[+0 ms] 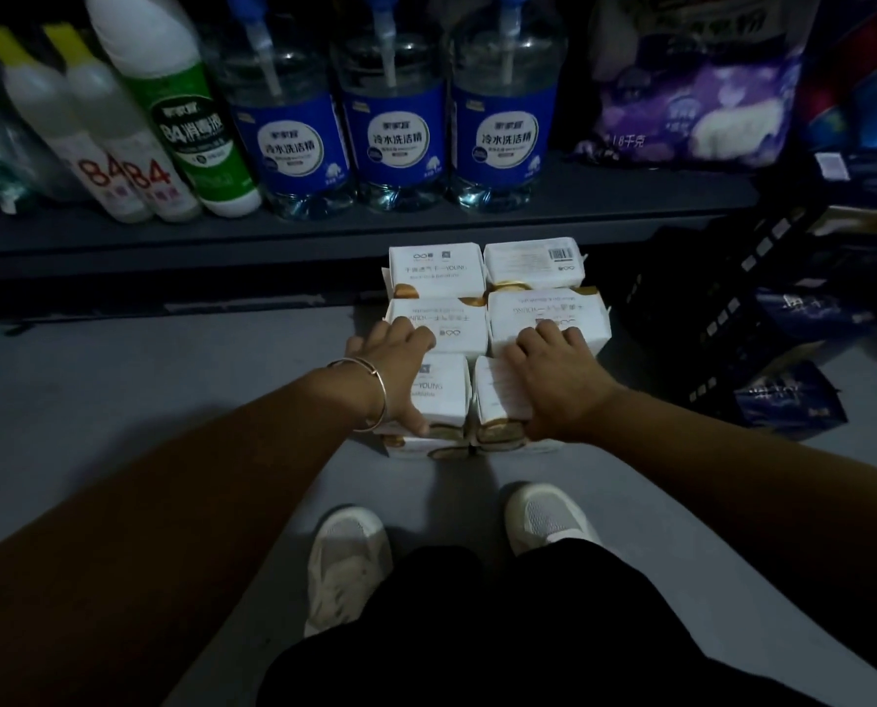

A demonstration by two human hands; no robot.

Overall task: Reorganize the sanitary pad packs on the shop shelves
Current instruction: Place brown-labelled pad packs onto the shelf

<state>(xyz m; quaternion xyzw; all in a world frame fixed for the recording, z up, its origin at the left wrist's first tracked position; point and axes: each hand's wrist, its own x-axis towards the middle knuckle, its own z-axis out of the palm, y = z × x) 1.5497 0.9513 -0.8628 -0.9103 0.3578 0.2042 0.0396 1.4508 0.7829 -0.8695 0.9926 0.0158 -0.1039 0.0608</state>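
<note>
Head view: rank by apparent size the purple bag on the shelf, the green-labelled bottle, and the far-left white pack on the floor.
1. purple bag, cut off at the top.
2. green-labelled bottle.
3. far-left white pack.
The pack lies nearer the camera and still looks smallest, so the order seems safe.

White pad packs [487, 318] lie on the grey floor [120, 400] below the shelf [324, 232].

Three blue-labelled detergent bottles [395, 130] stand on the dark shelf [324, 232] beside disinfectant bottles [120, 160].
</note>
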